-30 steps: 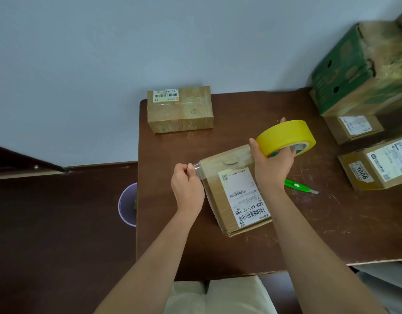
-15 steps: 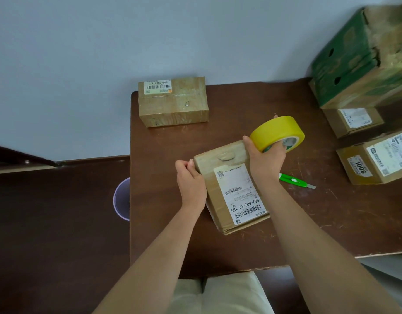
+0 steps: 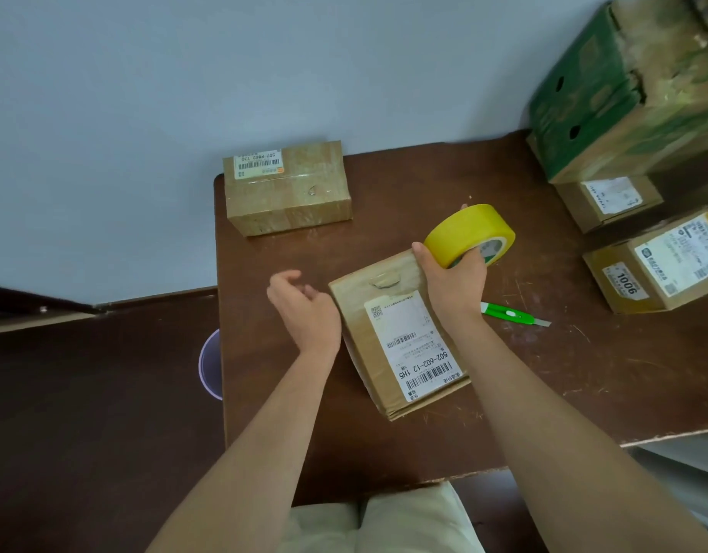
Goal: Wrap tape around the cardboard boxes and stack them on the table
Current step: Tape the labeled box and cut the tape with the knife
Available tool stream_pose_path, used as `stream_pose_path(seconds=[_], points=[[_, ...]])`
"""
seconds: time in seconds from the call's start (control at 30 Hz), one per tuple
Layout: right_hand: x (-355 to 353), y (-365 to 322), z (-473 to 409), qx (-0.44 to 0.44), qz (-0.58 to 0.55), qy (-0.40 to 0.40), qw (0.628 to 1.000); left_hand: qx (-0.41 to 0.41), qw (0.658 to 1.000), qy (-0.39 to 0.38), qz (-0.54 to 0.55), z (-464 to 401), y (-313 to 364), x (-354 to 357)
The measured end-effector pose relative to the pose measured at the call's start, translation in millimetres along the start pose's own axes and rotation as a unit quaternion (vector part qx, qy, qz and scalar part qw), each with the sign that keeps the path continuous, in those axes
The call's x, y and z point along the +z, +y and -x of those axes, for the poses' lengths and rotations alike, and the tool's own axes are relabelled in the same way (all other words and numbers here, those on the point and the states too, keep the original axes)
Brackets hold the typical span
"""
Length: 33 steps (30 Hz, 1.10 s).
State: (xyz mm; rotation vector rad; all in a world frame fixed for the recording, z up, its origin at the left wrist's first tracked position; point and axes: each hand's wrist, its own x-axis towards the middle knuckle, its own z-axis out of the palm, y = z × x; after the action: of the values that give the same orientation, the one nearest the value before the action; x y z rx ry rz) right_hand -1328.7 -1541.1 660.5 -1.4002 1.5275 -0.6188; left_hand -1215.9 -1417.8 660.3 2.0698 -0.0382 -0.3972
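Beside the box [image 3: 400, 337], left hand [image 3: 304, 309] has let go, fingers loose.

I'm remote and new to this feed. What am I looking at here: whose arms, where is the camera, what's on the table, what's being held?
No machine: these are a person's bare arms, filmed by a camera on their head looking down. The right hand grips a yellow tape roll at the far end of the labelled cardboard box on the brown table. The left hand is open, beside the box, holding nothing. A green cutter lies right of the box. Another box sits at the far left corner; more boxes stand on the right.
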Motion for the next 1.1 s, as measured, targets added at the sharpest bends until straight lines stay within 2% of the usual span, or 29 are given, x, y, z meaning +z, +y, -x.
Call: stream_pose_path(seconds=[0.03,0.07,0.1,0.17,0.2,0.23,0.3,0.37,0.5,0.67,0.8,0.83,0.9,1.0,1.1], points=[[-0.3,-1.1,0.0,0.000,0.001,0.003,1.000,0.066,0.998,0.002,-0.012,-1.6,12.8,2.9],[-0.1,-1.8,0.1,-0.002,0.002,0.008,1.000,0.132,0.991,-0.029,-0.025,-3.8,23.4,7.7],[-0.2,-2.6,0.8,-0.006,0.004,0.013,1.000,0.176,0.979,-0.093,-0.053,-6.2,31.8,13.4],[0.2,-2.7,1.6,-0.015,0.009,0.018,1.000,0.176,0.932,-0.260,-0.184,-11.3,40.9,22.3],[0.4,-1.9,1.4,-0.019,0.009,0.019,1.000,0.162,0.897,-0.319,-0.262,-13.2,41.4,23.8],[0.2,-2.2,1.4,-0.020,0.010,0.019,1.000,0.166,0.867,-0.343,-0.320,-14.3,41.2,24.9],[0.0,-2.6,-0.2,-0.025,0.021,0.022,0.999,0.212,0.842,-0.332,-0.368,-15.0,42.1,28.0],[0.0,-2.6,-1.3,-0.028,0.026,0.025,0.999,0.239,0.839,-0.324,-0.366,-16.2,41.9,29.1],[1.9,-2.0,1.1,-0.032,0.017,0.025,0.999,0.228,0.840,-0.361,-0.335,-22.3,39.2,22.8],[2.8,-0.7,1.5,-0.038,0.017,0.035,0.999,0.209,0.851,-0.367,-0.311,-21.1,39.0,23.7],[1.1,-2.8,3.5,-0.010,-0.016,0.026,0.999,0.237,0.811,-0.391,-0.366,-20.0,50.7,26.1],[-0.2,-4.8,4.9,-0.009,-0.031,0.025,0.999,0.257,0.800,-0.383,-0.384,-16.6,53.7,30.1],[-3.3,-8.2,7.6,-0.007,-0.080,0.020,0.997,0.283,0.800,-0.347,-0.400,-5.3,53.3,39.0],[-7.0,-10.2,10.3,0.018,-0.165,0.010,0.986,0.384,0.787,-0.208,-0.436,10.3,36.3,45.0],[-10.1,-10.7,10.6,0.053,-0.210,-0.005,0.976,0.421,0.795,-0.166,-0.404,11.1,27.9,42.4]])
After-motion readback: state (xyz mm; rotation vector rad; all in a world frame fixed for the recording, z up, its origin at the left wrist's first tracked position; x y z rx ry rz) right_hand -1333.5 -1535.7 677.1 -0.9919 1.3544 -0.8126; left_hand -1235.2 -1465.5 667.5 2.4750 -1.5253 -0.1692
